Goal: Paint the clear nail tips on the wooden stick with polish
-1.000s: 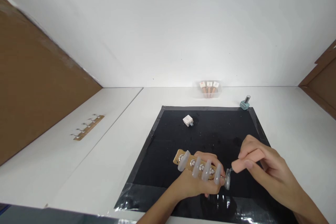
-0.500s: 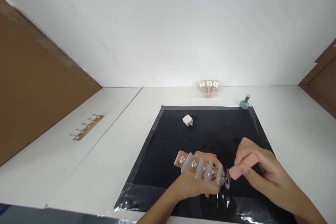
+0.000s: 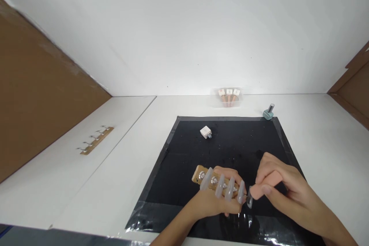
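My left hand (image 3: 211,201) grips a small wooden strip (image 3: 198,174) that carries several long translucent nail tips (image 3: 220,186) on metal studs, held low over the black mat (image 3: 227,150). My right hand (image 3: 281,192) pinches a peach-coloured brush cap (image 3: 265,185), its brush end touching the rightmost nail tip (image 3: 249,200). Both hands are closed around what they hold and sit close together near the mat's front.
A white square bottle (image 3: 205,132) lies on the mat's far left part. A teal bottle (image 3: 268,112) stands at the mat's far right corner. Three peach-capped bottles (image 3: 229,96) stand against the back wall. Another wooden strip with studs (image 3: 96,140) lies on the left tabletop.
My right hand has drawn closer to the left, moving the brush cap leftward along the rightmost nail tip. The strip in my left hand has tilted slightly.
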Motion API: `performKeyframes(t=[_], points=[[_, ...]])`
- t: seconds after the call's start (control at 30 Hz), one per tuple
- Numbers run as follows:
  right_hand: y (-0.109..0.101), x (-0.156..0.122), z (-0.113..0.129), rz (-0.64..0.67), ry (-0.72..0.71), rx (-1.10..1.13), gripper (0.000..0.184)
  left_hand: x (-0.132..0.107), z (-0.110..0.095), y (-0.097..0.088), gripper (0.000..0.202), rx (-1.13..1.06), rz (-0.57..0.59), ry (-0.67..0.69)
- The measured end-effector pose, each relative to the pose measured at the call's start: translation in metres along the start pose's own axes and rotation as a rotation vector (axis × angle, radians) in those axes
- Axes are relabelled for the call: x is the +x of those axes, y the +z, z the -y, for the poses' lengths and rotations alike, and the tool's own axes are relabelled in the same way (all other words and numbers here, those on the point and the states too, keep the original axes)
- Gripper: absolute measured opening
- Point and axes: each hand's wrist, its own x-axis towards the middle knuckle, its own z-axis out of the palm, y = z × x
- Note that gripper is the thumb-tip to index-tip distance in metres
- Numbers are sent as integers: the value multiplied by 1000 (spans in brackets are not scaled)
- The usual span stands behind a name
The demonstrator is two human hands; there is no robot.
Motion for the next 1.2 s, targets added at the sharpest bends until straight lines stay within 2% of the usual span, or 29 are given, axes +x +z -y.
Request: performKeyframes(t=[0.13,0.23,0.3,0.4,0.57,0.7,0.8,0.87,1.0,1.13,1.2], points=[[0,-1,-1,-94,-12,3,18,1,-1,1,11,-94,10,-14],[0,-1,-2,-20,-48,72,16,2,-3,1,10,-169,29,-11],[1,-2,-2,-36,-41,50,17,2,-4,0,9,-205,41,1],[2,-1,-1,-142,-50,27,17,1,-1,-3,9,-261,70,51],[3,2,0,-64,-78,104,15,4,8,-6,15,-379,135,125],[3,0,-3,-185,-90,48,14,7,14,-6,20,-433,164,206],[3,-1,-3,-131,-111,94,13,8,15,-7,23,-432,171,233],[4,0,-2,-104,-99,75,12,7,14,-7,27,-423,161,228],[4,2,1,-196,-91,33,15,5,11,-7,29,-378,127,188],[4,2,0,-101,-128,59,15,4,6,-7,28,-322,96,109],[3,1,-1,-133,-123,24,16,4,3,-6,27,-314,78,97]])
